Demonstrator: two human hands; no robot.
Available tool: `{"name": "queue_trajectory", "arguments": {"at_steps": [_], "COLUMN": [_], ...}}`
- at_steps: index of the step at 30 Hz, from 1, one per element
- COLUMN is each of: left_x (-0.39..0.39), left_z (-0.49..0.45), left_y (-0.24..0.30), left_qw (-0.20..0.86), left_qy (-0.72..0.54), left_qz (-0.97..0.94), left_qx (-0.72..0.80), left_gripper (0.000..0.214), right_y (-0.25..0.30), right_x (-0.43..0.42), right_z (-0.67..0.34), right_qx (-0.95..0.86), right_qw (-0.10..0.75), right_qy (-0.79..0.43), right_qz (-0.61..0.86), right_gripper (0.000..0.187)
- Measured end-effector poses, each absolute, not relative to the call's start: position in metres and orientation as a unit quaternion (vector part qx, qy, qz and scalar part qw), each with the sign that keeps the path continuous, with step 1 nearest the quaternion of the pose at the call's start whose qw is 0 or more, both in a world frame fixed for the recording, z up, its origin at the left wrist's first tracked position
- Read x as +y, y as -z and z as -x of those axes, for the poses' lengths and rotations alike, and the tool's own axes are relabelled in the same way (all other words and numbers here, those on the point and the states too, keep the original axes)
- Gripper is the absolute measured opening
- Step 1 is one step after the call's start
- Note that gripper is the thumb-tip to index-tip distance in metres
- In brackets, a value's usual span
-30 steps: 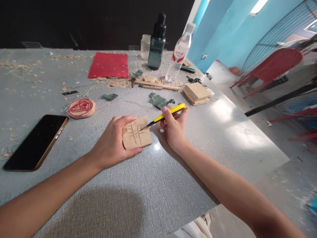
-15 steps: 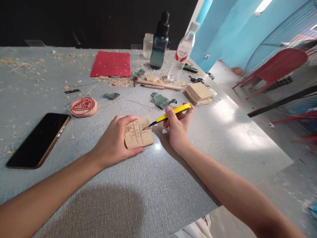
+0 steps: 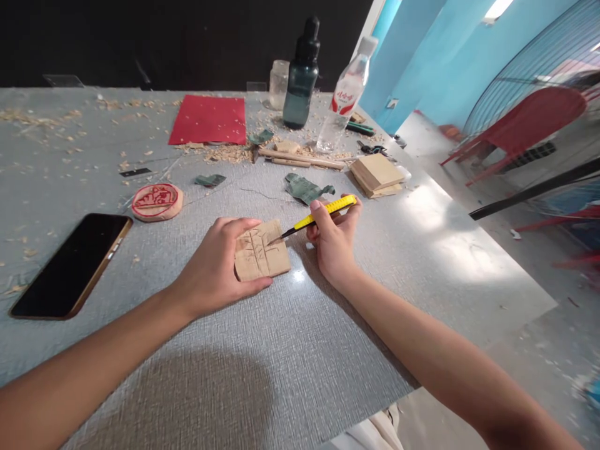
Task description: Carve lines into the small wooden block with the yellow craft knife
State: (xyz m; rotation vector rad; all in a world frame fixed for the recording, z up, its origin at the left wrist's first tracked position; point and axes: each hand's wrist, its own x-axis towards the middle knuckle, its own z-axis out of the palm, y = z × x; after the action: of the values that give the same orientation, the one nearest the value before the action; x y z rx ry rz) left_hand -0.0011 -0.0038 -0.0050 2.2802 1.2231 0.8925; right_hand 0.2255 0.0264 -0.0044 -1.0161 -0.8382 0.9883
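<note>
A small square wooden block (image 3: 262, 253) with carved lines on its upper face rests on the grey table. My left hand (image 3: 215, 265) grips it from the left, thumb along the near edge and fingers at the far edge. In my right hand (image 3: 336, 247) is a yellow utility knife (image 3: 323, 212), held like a pen. Its blade tip touches the carved lines on the right half of the block. Beyond the knife lies a crumpled piece of dark green sandpaper (image 3: 307, 189).
Left of me lie a phone (image 3: 70, 265) and a round wooden piece with a red design (image 3: 157, 202). Farther back are a red sheet (image 3: 209, 120), wooden sticks (image 3: 302, 159), a dark bottle (image 3: 301, 78), a water bottle (image 3: 347, 94) and stacked wooden blocks (image 3: 376, 174). Shavings litter the table.
The knife and my right hand have shifted very slightly left, with the blade tip still on the block. My left hand keeps its hold on the block.
</note>
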Motion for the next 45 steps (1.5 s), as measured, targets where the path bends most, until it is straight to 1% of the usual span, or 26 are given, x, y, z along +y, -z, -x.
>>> {"name": "queue_trajectory", "arguments": {"at_steps": [4,7,13,20,31,39,45], "left_x": [-0.0032,-0.0031,-0.0034,-0.003,-0.0028,-0.0027,-0.0018], "left_z": [0.0009,0.001,0.0011,0.0008,0.0015,0.0007,0.001], "left_y": [0.0067,0.007,0.0045,0.0042,0.0072,0.003,0.0039], "left_qw": [0.214,0.22,0.196,0.196,0.225,0.194,0.197], "left_qy": [-0.316,-0.317,-0.309,-0.311,-0.322,-0.299,-0.299], "left_qz": [-0.812,-0.811,-0.821,-0.82,-0.813,-0.833,-0.835], "left_qx": [0.441,0.44,0.439,0.439,0.43,0.424,0.418], "left_gripper": [0.1,0.101,0.099,0.099,0.101,0.096,0.096], "right_y": [0.0061,0.0082,0.0064,0.0036,0.0043,0.0079,0.0072], "right_x": [0.0292,0.0312,0.0288,0.0282,0.03,0.0314,0.0296], "right_z": [-0.2279,-0.2285,-0.2265,-0.2259,-0.2282,-0.2282,-0.227], "right_qx": [-0.36,-0.349,-0.356,-0.359,-0.358,-0.368,-0.378], "right_qw": [0.669,0.679,0.675,0.661,0.641,0.642,0.635], "right_qy": [-0.451,-0.441,-0.456,-0.467,-0.485,-0.479,-0.481], "right_qz": [0.469,0.472,0.457,0.465,0.475,0.471,0.473], "right_gripper": [0.058,0.056,0.057,0.059,0.058,0.054,0.056]}}
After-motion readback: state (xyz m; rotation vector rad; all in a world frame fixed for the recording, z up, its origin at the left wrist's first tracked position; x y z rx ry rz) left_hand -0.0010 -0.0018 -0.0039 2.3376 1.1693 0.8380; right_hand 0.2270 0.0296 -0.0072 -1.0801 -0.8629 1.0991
